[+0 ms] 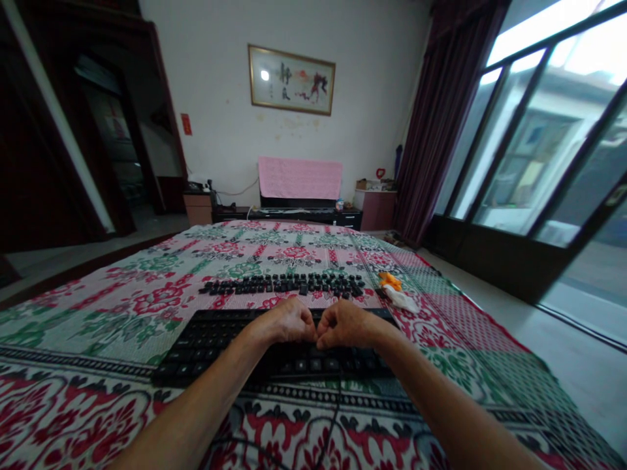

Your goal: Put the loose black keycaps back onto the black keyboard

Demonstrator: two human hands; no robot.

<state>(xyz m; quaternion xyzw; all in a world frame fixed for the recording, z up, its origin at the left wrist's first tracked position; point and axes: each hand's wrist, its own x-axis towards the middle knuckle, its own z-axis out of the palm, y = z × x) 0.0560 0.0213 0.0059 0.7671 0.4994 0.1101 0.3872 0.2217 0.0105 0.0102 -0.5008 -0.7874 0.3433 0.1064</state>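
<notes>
A black keyboard (210,346) lies on the patterned bedspread, partly covered by my hands and forearms. Over its middle, my left hand (292,320) is closed with its fingers curled down. Close beside it, my right hand (343,324) is closed too, thumb and forefinger pinched together. Whatever the fingertips hold is hidden or too small to make out. Beyond the keyboard, loose black keycaps (279,283) are laid out in rows. A thin black cable (334,418) runs from the keyboard's near side towards me.
The flowered bedspread (147,300) spreads over a wide surface. Right of the keycaps lie an orange cloth (390,281) and a white crumpled tissue (401,298). At the far wall, a pink towel (300,177) drapes over a dark screen on a low cabinet. Glass doors stand at right.
</notes>
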